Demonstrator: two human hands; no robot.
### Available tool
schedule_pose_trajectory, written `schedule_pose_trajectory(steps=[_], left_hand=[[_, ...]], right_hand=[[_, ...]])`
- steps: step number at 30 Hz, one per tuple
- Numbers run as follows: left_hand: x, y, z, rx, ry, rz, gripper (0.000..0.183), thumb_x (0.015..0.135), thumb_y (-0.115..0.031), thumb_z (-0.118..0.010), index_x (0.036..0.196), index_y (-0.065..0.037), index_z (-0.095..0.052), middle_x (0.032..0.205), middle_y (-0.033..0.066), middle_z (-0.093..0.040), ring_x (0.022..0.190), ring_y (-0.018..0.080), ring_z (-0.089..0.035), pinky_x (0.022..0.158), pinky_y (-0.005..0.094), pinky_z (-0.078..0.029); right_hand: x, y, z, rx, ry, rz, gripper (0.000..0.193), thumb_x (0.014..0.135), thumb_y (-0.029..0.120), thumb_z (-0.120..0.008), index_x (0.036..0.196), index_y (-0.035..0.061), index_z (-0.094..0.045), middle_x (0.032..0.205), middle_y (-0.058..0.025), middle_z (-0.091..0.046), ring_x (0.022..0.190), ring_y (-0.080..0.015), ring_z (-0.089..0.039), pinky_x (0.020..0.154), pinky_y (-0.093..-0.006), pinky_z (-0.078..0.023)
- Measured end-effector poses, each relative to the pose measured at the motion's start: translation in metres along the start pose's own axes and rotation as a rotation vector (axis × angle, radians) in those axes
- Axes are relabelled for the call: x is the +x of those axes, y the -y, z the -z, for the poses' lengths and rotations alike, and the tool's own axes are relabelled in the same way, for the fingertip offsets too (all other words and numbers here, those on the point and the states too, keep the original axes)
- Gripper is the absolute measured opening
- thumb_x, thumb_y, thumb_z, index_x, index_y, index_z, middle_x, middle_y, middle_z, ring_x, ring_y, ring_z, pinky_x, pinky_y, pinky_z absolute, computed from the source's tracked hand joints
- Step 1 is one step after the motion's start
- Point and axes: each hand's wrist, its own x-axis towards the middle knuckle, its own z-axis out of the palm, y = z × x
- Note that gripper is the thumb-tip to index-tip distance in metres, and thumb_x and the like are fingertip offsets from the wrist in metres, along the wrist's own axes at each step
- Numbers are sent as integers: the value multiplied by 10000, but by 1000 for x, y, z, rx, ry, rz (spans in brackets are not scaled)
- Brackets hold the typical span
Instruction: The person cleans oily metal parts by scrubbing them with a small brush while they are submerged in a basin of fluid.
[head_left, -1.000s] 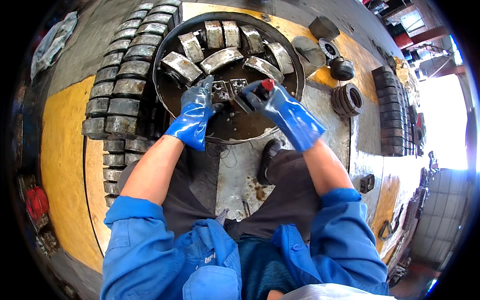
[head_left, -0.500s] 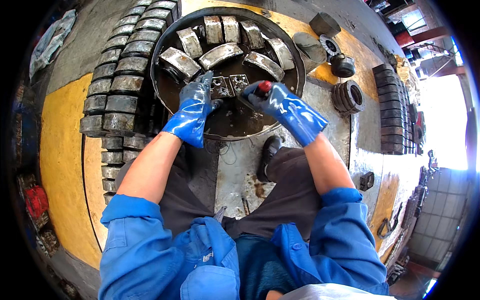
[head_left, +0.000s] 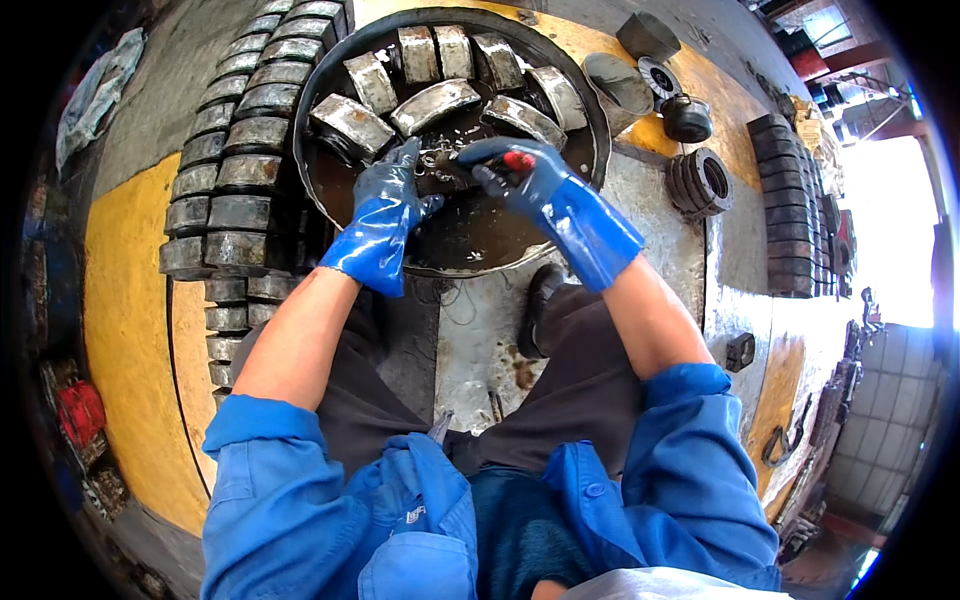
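Note:
A wide round metal pan (head_left: pixel 304 150) holds dark liquid and several curved metal blocks (head_left: pixel 435 105). Inside it, my left hand (head_left: pixel 385 195), in a blue rubber glove, is closed on the left end of a dark, wet metal block (head_left: pixel 440 178) with holes in its face. Fingers lie along the far side and the thumb on the near side. My right hand (head_left: pixel 530 180), gloved alike, grips a red-handled tool (head_left: pixel 518 160) over the block's right end. The tool's working end is hidden by the glove and fingers, so its kind cannot be made out.
Long stacked rows of curved metal segments (head_left: pixel 245 170) stand left of the pan. To its right are a grey metal bucket (head_left: pixel 618 85), a dark pot (head_left: pixel 687 118), ribbed rings (head_left: pixel 700 182) and another segment stack (head_left: pixel 785 205). My shoe (head_left: pixel 545 300) is close to the pan's near rim.
My right hand has moved up and left with the red-handled tool, now covering more of the metal block. The left hand keeps its grip. The whole view has shifted slightly.

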Motion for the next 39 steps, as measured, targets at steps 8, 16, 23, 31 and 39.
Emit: schedule_pose_trajectory(steps=[8,16,23,31,39], left_hand=[[3,-4,-3,18,0,-6,971,707,-438,-881,1507,-105,-441,1466,154,-549,1281,356,-579,1069,451,-473],[6,-3,-7,39,-34,-24,980,689,-418,-896,1494,-81,-449,1447,168,-567,1265,365,-590,1056,450,-482],[8,-10,7,-12,73,80,1034,660,-439,-910,1514,-104,-432,1370,184,-624,1199,380,-633,1015,462,-504],[8,2,-1,-63,-18,14,1083,610,-461,-933,1509,-118,-435,1309,187,-660,1170,401,-644,1006,482,-509],[14,5,-6,-65,-14,40,1066,620,-473,-921,1510,-140,-438,1270,187,-681,1162,389,-651,992,468,-520]], right_hand=[[-4,-4,-6,-298,-39,79,215,859,144,-772,1073,159,-766,1005,-93,-764,917,-264,-742,814,-358,-597],[-6,-2,-7,-481,-85,265,238,841,164,-746,1077,182,-766,1052,-100,-754,989,-308,-721,859,-401,-596],[-7,-7,-11,-643,-56,392,262,816,91,-778,1074,128,-752,1064,-115,-754,981,-313,-729,854,-411,-596],[-8,0,-24,-823,73,489,430,746,178,-767,1164,195,-668,1175,-63,-705,1018,-308,-701,808,-447,-576],[-10,-6,-31,-717,77,540,337,812,123,-730,1146,153,-691,1121,-113,-725,985,-336,-713,825,-433,-586]])
